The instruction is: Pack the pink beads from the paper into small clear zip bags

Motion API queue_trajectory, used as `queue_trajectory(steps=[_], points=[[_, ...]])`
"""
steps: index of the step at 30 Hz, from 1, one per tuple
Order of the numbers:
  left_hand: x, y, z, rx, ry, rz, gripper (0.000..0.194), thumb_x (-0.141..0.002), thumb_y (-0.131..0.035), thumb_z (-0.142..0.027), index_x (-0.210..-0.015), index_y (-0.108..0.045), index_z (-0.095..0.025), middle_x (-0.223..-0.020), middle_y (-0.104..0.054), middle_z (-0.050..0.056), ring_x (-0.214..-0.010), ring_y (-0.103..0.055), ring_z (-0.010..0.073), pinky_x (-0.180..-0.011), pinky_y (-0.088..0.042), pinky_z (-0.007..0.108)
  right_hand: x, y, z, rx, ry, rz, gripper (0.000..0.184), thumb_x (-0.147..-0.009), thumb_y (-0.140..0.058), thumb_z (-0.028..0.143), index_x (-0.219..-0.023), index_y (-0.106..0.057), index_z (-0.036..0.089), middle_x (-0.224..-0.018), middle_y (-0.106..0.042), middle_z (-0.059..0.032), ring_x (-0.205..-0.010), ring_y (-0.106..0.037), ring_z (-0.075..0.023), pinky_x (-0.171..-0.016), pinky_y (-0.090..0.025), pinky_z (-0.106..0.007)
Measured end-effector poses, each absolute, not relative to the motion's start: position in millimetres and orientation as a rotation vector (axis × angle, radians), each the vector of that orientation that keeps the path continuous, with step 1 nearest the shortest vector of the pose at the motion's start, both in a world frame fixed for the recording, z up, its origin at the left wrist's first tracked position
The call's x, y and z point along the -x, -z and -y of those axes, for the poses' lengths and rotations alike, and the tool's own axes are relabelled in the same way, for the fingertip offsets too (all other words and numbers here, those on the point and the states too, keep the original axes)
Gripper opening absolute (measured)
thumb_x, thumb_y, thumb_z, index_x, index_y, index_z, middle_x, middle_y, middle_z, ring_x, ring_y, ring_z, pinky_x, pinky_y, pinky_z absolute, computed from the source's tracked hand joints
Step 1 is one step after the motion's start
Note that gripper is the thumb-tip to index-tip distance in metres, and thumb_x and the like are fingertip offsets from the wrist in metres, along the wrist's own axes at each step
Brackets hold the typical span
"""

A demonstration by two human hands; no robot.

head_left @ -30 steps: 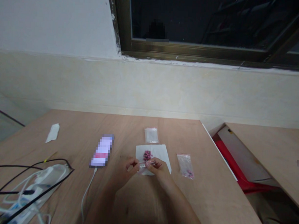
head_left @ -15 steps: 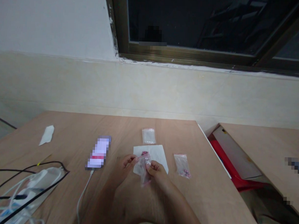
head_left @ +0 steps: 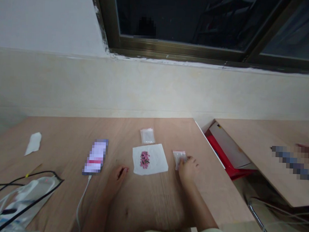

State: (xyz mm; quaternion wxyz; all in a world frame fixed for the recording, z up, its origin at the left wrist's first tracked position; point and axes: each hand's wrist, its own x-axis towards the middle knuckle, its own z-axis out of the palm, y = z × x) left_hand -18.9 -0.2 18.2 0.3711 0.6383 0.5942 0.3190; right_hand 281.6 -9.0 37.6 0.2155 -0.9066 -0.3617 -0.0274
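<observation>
A white paper sheet [head_left: 156, 160] lies on the wooden table [head_left: 151, 210], with a small heap of pink beads [head_left: 145, 159] on it. My right hand [head_left: 188, 169] rests at the paper's right, fingers on a small clear plastic bag [head_left: 178, 159] with a pink-and-white top strip. Part of that bag is hidden under the hand. My left hand [head_left: 116, 180] lies on the table left of the paper, holding nothing. Behind the paper sits another clear bag [head_left: 147, 136], out of reach of neither hand's fingers but untouched.
A phone with a pixelated screen [head_left: 95, 157] lies left of the paper, a white cable running from it. Black and white cables and a white bag [head_left: 22, 196] fill the lower left. A tissue [head_left: 33, 144] lies farther back. A red object [head_left: 219, 152] and another wooden table [head_left: 257, 143] stand right.
My hands have moved apart. The clear bag held between them is gone from there, and my right hand has moved right onto a bag. The bead heap is now uncovered. The view has shifted slightly.
</observation>
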Motion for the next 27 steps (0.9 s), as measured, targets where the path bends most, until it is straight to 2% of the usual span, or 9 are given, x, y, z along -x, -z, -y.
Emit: queue_trajectory(steps=[3, 7, 12, 16, 18, 20, 24, 27], points=[[18.1, -19.0, 2.1, -1.664, -0.835, -1.521, 0.027, -0.076, -0.041, -0.039, -0.073, -0.058, -0.018, -0.074, -0.062, 0.004, -0.074, -0.056, 0.019, -0.069, -0.044, 0.03, -267.3, -49.5, 5.6, 2.426, 0.172, 1.009, 0.036, -0.075, -0.042, 0.028, -0.1, -0.05, 0.003, -0.093, -0.053, -0.0224, -0.088, -0.045, -0.0316, -0.072, -0.03, -0.038], [16.2, -23.9, 4.2, -1.648, -0.809, -1.545, 0.027, -0.076, -0.042, -0.038, -0.073, -0.059, -0.017, -0.074, -0.062, 0.003, -0.074, -0.056, 0.0183, -0.069, -0.044, 0.029, -231.2, -68.1, -20.1, 2.099, -0.034, 1.364, 0.029, -0.075, -0.04, 0.02, -0.1, -0.05, 0.009, -0.093, -0.055, -0.0146, -0.088, -0.045, -0.0256, -0.078, -0.029, -0.036], [15.6, -22.5, 5.0, -1.657, -0.819, -1.564, 0.024, -0.077, -0.042, -0.035, -0.074, -0.058, -0.018, -0.074, -0.061, 0.002, -0.074, -0.055, 0.0171, -0.069, -0.043, 0.028, -178.0, -67.3, -71.6, 1.897, -0.18, 1.783, 0.041, -0.07, -0.045, 0.008, -0.111, -0.05, 0.014, -0.116, -0.05, -0.0091, -0.103, -0.039, -0.0248, -0.086, -0.026, -0.033], [17.2, -19.1, 3.9, -1.669, -0.834, -1.515, 0.024, -0.078, -0.04, -0.034, -0.073, -0.057, -0.018, -0.072, -0.06, 0.002, -0.072, -0.055, 0.0168, -0.067, -0.044, 0.029, -168.6, -50.3, -98.1, 1.887, -0.249, 1.923, 0.032, -0.072, -0.039, 0.002, -0.088, -0.063, 0.015, -0.088, -0.063, -0.0086, -0.091, -0.049, -0.0212, -0.092, -0.022, -0.036], [17.8, -19.1, 4.2, -1.643, -0.83, -1.52, 0.024, -0.077, -0.041, -0.035, -0.073, -0.058, -0.018, -0.072, -0.06, 0.002, -0.072, -0.055, 0.017, -0.068, -0.044, 0.029, -172.9, -46.0, -102.6, 1.868, -0.276, 1.911, 0.031, -0.074, -0.037, 0.003, -0.081, -0.065, 0.016, -0.078, -0.065, -0.0071, -0.083, -0.052, -0.0191, -0.095, -0.019, -0.036], [18.0, -19.5, 4.9, -1.62, -0.832, -1.532, 0.024, -0.076, -0.042, -0.035, -0.074, -0.058, -0.019, -0.073, -0.06, 0.002, -0.073, -0.055, 0.0171, -0.069, -0.044, 0.029, -178.9, -47.9, -101.8, 1.83, -0.327, 1.86, 0.03, -0.075, -0.038, 0.007, -0.083, -0.065, 0.015, -0.079, -0.065, -0.0072, -0.08, -0.054, -0.018, -0.096, -0.02, -0.036], [18.7, -20.6, 5.2, -1.58, -0.851, -1.542, 0.023, -0.074, -0.044, -0.036, -0.073, -0.059, -0.019, -0.075, -0.061, 0.003, -0.075, -0.056, 0.0178, -0.071, -0.044, 0.03, -193.7, -64.1, -87.5, 1.795, -0.41, 1.581, 0.027, -0.08, -0.037, 0.018, -0.092, -0.061, 0.016, -0.088, -0.063, -0.0094, -0.084, -0.054, -0.0187, -0.086, -0.032, -0.033], [18.0, -26.8, 2.6, -1.49, -0.858, -1.535, 0.023, -0.072, -0.046, -0.037, -0.071, -0.059, -0.019, -0.072, -0.062, 0.002, -0.074, -0.057, 0.0188, -0.07, -0.045, 0.032, -205.3, -72.4, -68.0, 1.692, -0.484, 1.336, 0.028, -0.082, -0.033, 0.029, -0.092, -0.058, 0.02, -0.088, -0.062, -0.0075, -0.081, -0.054, -0.0182, -0.075, -0.038, -0.031]])
